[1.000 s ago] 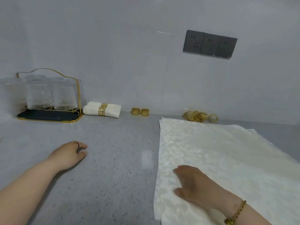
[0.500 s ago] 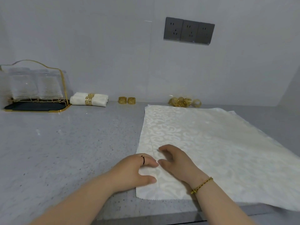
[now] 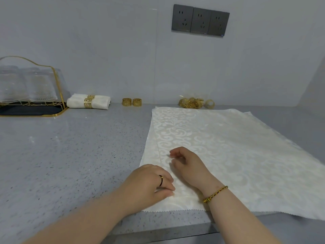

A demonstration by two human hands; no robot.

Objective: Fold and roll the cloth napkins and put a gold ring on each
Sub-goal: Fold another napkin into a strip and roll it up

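light: even, soft, bright | shadows: faint | glare: mild sheen on countertop [image 3: 70,147] | edges: wide-angle bending, slight blur

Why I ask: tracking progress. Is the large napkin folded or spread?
Spread. The large napkin lies flat across the counter; left hand and right hand rest at its near-left corner.

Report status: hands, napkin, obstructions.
Left hand pinches napkin at left edge; right hand curled on it, grip unclear. Napkin mostly flat, unrolled. Spare gold rings behind; nothing in the way.

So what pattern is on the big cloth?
The cloth is cream-white with a shiny swirly scroll pattern; the head view shows it.
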